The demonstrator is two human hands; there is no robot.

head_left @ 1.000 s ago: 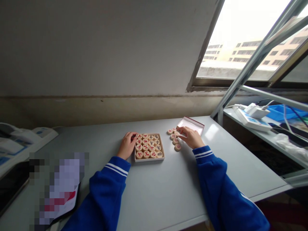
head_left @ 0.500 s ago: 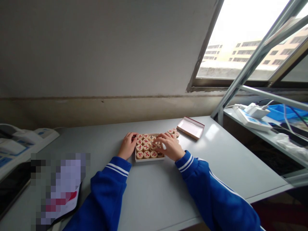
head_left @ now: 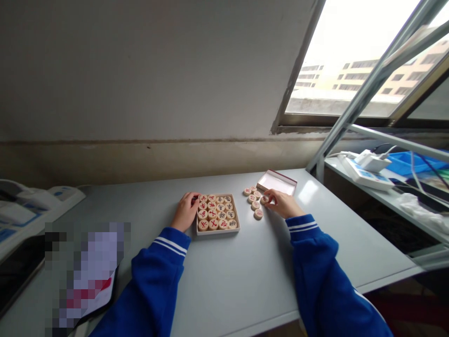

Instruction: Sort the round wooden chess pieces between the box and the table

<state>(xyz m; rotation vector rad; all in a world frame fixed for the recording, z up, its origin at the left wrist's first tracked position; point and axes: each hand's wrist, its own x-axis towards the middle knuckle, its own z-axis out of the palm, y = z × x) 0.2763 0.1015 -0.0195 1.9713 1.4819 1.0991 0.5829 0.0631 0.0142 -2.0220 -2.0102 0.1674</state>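
A shallow box (head_left: 218, 230) filled with several round wooden chess pieces, marked in red and black, lies on the grey table (head_left: 228, 276). My left hand (head_left: 185, 211) rests against the box's left edge, steadying it. Right of the box lie several loose pieces (head_left: 254, 202). My right hand (head_left: 282, 204) reaches into this group, its fingertips pinching one chess piece (head_left: 264, 199). Behind that hand lies the box lid (head_left: 277, 181), upside down.
A printer-like machine (head_left: 31, 206) and a blurred paper (head_left: 84, 271) lie at the left. At the right, a metal shelf (head_left: 386, 192) holds a power strip (head_left: 358, 172), a blue tray (head_left: 410, 164) and cables. A wall and a window are behind.
My right hand went from the loose pieces to the box, set a piece among those inside, then returned right to the loose pieces. The left hand stayed put.
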